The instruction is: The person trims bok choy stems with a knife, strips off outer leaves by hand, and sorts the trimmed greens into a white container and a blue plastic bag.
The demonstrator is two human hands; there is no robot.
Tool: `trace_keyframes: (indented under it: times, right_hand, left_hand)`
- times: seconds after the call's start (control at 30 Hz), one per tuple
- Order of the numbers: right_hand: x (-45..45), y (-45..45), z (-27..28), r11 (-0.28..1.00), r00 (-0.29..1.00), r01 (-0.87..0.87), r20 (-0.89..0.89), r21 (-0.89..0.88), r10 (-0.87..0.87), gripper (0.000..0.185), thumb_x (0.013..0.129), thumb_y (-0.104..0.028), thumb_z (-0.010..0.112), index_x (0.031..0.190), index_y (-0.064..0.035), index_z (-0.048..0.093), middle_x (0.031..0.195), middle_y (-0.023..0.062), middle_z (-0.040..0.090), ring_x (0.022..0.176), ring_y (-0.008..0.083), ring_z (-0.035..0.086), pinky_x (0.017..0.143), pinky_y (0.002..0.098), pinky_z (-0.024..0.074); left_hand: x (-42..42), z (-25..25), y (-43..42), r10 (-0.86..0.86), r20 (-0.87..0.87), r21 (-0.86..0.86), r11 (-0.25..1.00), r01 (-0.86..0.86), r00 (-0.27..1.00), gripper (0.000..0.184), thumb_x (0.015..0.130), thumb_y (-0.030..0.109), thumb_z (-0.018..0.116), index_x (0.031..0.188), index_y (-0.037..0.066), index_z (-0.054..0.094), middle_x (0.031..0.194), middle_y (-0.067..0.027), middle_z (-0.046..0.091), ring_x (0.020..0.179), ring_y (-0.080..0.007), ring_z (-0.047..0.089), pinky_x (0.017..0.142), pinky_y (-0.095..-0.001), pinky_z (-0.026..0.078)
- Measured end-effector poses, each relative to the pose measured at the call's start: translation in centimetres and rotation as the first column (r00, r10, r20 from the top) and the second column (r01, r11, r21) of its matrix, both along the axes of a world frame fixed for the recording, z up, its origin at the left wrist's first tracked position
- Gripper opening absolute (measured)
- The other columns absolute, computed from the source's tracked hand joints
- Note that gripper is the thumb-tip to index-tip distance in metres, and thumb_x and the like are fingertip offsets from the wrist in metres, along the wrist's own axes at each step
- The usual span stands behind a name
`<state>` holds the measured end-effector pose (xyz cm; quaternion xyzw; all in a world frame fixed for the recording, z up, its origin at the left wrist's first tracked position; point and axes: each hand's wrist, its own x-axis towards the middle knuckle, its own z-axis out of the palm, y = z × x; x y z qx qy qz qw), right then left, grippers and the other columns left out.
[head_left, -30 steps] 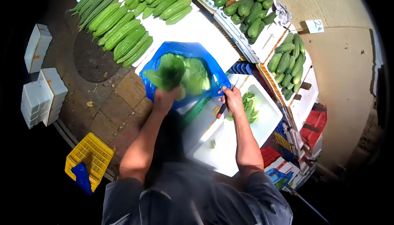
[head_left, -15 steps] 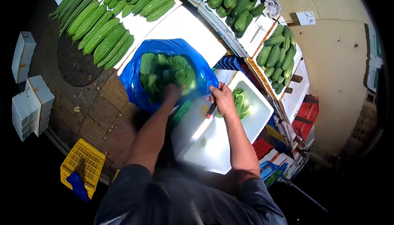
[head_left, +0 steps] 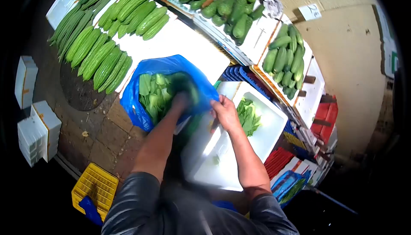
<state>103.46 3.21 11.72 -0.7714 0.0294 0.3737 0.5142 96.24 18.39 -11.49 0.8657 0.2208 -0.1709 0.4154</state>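
Observation:
A blue plastic bag (head_left: 136,108) gapes open, filled with leafy green bok choy (head_left: 155,95). My left hand (head_left: 181,101) reaches into the bag among the leaves; motion smears its fingers, so what it grips cannot be made out. At the bag's right edge, the fingers of my right hand (head_left: 225,113) are closed on the plastic rim. A small reddish handle shows blurred beneath that palm. To the right, more bok choy (head_left: 248,117) lies inside a white foam box (head_left: 265,143), under my right forearm.
Ridged green gourds (head_left: 105,65) lie on white foam boards at the left. Cucumbers (head_left: 287,59) and larger dark green gourds (head_left: 235,14) fill boxes behind. A yellow crate (head_left: 100,188) and white foam boxes (head_left: 40,128) stand on the paving. A price card (head_left: 310,11) stands by the wall.
The view has shifted, so the stall sits differently in frame. My left hand still works inside the bag, where the leaves lie differently. My right hand keeps hold of the rim.

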Motion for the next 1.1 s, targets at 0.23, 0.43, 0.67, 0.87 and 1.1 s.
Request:
trace_keyframes:
  times: [0.23,0.43,0.67,0.87,1.1]
  right_hand:
    - [0.7,-1.9,-2.3,0.997,0.963,0.073,0.258,0.014,-0.074,0.039,0.090,-0.024,0.068,0.116,0.0037,0.065,0.083,0.0125,0.069,0.076,0.0209,0.065,0.072,0.0349,0.0521]
    - [-4.4,-9.1,-5.8,0.933,0.911,0.335,0.207,0.131,-0.356,0.033,0.091,-0.025,0.068,0.114,-0.0014,0.066,0.083,0.0076,0.067,0.075,0.0169,0.062,0.071,0.0318,0.0510]
    - [-9.3,-30.1,-18.4,0.717,0.809,0.584,0.339,-0.380,-0.480,0.029,0.095,-0.027,0.060,0.109,-0.0027,0.066,0.086,0.0174,0.069,0.082,0.0351,0.067,0.074,0.0441,0.0530]
    - [-3.0,-38.5,-19.5,0.628,0.798,0.556,0.561,-0.544,-0.220,0.038,0.093,-0.033,0.060,0.116,-0.0022,0.063,0.104,0.0239,0.068,0.101,0.0418,0.064,0.087,0.0492,0.0502]
    - [3.9,-37.9,-22.5,0.417,0.809,0.580,0.554,-0.700,-0.196,0.058,0.092,-0.035,0.063,0.138,-0.0050,0.045,0.128,0.0203,0.057,0.110,0.0413,0.063,0.089,0.0511,0.0525]
  left_hand:
    - [-3.4,6.6,1.3,0.227,0.115,-0.428,0.890,-0.159,0.967,0.021,0.091,0.015,0.071,0.106,0.000,0.069,0.089,-0.0042,0.071,0.081,-0.0104,0.062,0.075,-0.0267,0.051]
    - [-10.2,7.3,8.4,0.419,0.262,-0.172,0.907,-0.385,0.870,0.015,0.094,0.013,0.068,0.097,-0.002,0.070,0.083,-0.0055,0.068,0.077,-0.0129,0.059,0.073,-0.0289,0.049]
    - [-9.1,13.1,4.5,0.579,0.201,-0.523,0.746,-0.414,0.790,0.043,0.100,0.026,0.065,0.131,-0.002,0.056,0.117,-0.0119,0.067,0.107,-0.0170,0.062,0.097,-0.0299,0.047]
    - [-2.8,17.5,-3.3,0.272,0.202,-0.362,0.913,-0.187,0.941,0.064,0.105,0.033,0.054,0.155,0.001,0.032,0.153,-0.0168,0.043,0.140,-0.0271,0.042,0.115,-0.0348,0.031]
    - [-6.8,17.5,-3.8,0.530,0.437,-0.321,0.847,-0.425,0.726,0.055,0.102,0.017,0.059,0.148,-0.007,0.039,0.142,-0.0204,0.053,0.129,-0.0244,0.052,0.109,-0.0339,0.039]
